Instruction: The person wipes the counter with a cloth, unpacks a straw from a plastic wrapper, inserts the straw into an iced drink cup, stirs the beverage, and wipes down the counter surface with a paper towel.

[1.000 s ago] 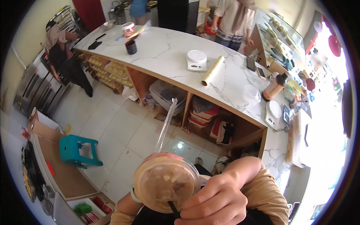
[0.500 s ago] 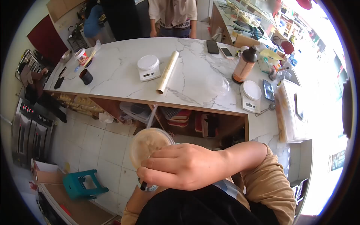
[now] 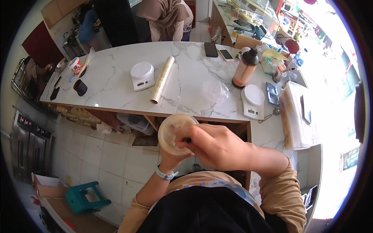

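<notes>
A round, clear plastic tub (image 3: 168, 134) with a pale beige, lumpy mixture is held over the near side of the counter. My left hand (image 3: 173, 162) grips it from beneath and the side, most of its fingers hidden by the tub. Over the tub's right part, my right hand (image 3: 219, 145) is closed around a slim utensil. Only the black handle end (image 3: 187, 140) of that utensil shows; its lower part is hidden by the hand and tub.
On the marble counter (image 3: 182, 97) stand two white kitchen scales (image 3: 142, 72), a roll of plastic wrap (image 3: 163, 79), a large brown bottle (image 3: 245, 69) and two phones (image 3: 211, 49). A teal stool (image 3: 87, 197) stands on the floor. Another person (image 3: 169, 19) leans at the far side.
My right hand has lifted and turned, and the tub has shifted right and up. The utensil's pale blade, seen beyond the tub before, is now hidden. The person opposite has bent forward.
</notes>
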{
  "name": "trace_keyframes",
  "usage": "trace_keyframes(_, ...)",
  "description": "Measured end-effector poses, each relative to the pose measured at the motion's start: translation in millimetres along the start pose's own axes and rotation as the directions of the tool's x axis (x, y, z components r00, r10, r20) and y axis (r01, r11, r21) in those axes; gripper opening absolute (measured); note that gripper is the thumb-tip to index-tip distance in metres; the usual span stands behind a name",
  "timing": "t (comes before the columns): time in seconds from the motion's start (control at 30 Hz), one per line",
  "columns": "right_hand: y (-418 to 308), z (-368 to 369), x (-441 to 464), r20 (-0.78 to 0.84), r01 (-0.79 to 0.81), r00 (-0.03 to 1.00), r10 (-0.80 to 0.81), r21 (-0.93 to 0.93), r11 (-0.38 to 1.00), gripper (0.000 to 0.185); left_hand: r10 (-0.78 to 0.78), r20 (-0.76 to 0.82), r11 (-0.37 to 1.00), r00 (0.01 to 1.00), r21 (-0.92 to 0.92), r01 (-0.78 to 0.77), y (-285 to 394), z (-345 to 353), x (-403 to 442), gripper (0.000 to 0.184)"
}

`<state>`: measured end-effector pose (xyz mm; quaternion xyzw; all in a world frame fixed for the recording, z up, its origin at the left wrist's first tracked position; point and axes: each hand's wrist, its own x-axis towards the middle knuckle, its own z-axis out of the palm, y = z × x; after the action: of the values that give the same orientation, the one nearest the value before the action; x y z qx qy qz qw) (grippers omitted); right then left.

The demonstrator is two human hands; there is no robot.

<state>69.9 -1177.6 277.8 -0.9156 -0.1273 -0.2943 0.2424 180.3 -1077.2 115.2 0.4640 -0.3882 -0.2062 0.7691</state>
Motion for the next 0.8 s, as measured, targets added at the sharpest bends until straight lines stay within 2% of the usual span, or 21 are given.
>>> trace_keyframes(0.03, 1, 0, 1, -0.028, 0.044, 0.999, -0.044, -0.001, 0.999, 0.020, -0.017, 0.056, 0.992, 0.998, 0.128, 0.009, -1, -7, 1, 0.079)
trace_keyframes(0.07, -1, 2, 1, 0.021, 0.076, 0.997, -0.074, -0.085, 0.993, 0.020, -0.044, 0.108, 0.966, 0.993, 0.257, 0.015, -1, -20, 1, 0.079)
trace_keyframes(0.13, -9, 13, 4, 0.113, -0.079, 0.990, 0.085, -0.060, 0.995, 0.028, -0.053, 0.146, 0.969, 0.988, 0.247, 0.015, -2, -30, 3, 0.080)
trace_keyframes(0.17, -12, 19, 7, 0.160, -0.157, 0.974, 0.163, -0.054, 0.986, 0.032, -0.031, 0.108, 0.983, 0.994, 0.185, 0.010, 2, -33, 0, 0.078)
trace_keyframes(0.2, -19, 17, 15, 0.108, -0.200, 0.975, 0.194, 0.048, 0.979, 0.031, -0.005, 0.065, 0.993, 0.998, 0.121, -0.003, 14, -31, 0, 0.076)
trace_keyframes(0.23, -18, 20, 19, 0.080, -0.132, 0.988, 0.129, 0.030, 0.991, 0.027, 0.019, 0.018, 0.998, 1.000, 0.058, -0.020, 26, -29, -1, 0.074)
trace_keyframes(0.27, -17, 24, 22, 0.054, -0.066, 0.996, 0.065, 0.014, 0.998, 0.023, 0.006, -0.044, 0.995, 0.999, -0.095, -0.010, 34, -29, -1, 0.069)
trace_keyframes(0.3, -18, 29, 24, 0.027, 0.000, 1.000, 0.000, -0.004, 1.000, 0.019, -0.005, -0.009, 1.000, 1.000, -0.028, 0.005, 35, -40, -2, 0.069)
trace_keyframes(0.33, -21, 35, 26, 0.078, 0.015, 0.997, -0.009, -0.077, 0.997, 0.017, -0.021, 0.027, 0.999, 0.999, 0.039, 0.020, 33, -55, -5, 0.068)
trace_keyframes(0.4, -35, 46, 35, 0.168, -0.124, 0.977, 0.128, -0.036, 0.992, 0.019, -0.048, 0.088, 0.986, 0.995, 0.166, 0.033, 47, -69, -8, 0.067)
trace_keyframes(0.43, -41, 51, 39, 0.212, -0.194, 0.958, 0.195, -0.025, 0.981, 0.020, -0.040, 0.072, 0.993, 0.997, 0.111, 0.032, 54, -72, -11, 0.067)
trace_keyframes(0.53, -49, 61, 48, 0.063, -0.266, 0.964, 0.259, 0.194, 0.944, 0.018, -0.013, -0.021, 1.000, 1.000, -0.013, 0.013, 70, -77, -17, 0.069)
trace_keyframes(0.63, -58, 75, 56, 0.111, -0.009, 0.994, 0.013, -0.032, 0.999, 0.014, -0.024, 0.037, 0.993, 0.999, 0.118, 0.020, 75, -103, -21, 0.069)
trace_keyframes(0.67, -67, 79, 61, 0.145, -0.073, 0.987, 0.076, -0.028, 0.997, 0.013, 0.024, 0.069, 0.991, 0.997, 0.127, -0.032, 78, -108, -23, 0.070)
trace_keyframes(0.7, -76, 79, 69, 0.110, -0.093, 0.990, 0.089, 0.033, 0.995, 0.014, 0.069, 0.099, 0.988, 0.993, 0.135, -0.082, 85, -109, -22, 0.070)
trace_keyframes(0.77, -84, 77, 88, 0.045, -0.123, 0.992, 0.117, 0.154, 0.980, 0.018, -0.022, 0.128, 1.000, 0.992, 0.021, 0.020, 103, -113, -24, 0.072)
trace_keyframes(0.8, -80, 79, 96, 0.012, -0.127, 0.992, 0.128, 0.235, 0.964, 0.018, -0.157, 0.142, 0.980, 0.977, -0.097, 0.172, 116, -117, -27, 0.073)
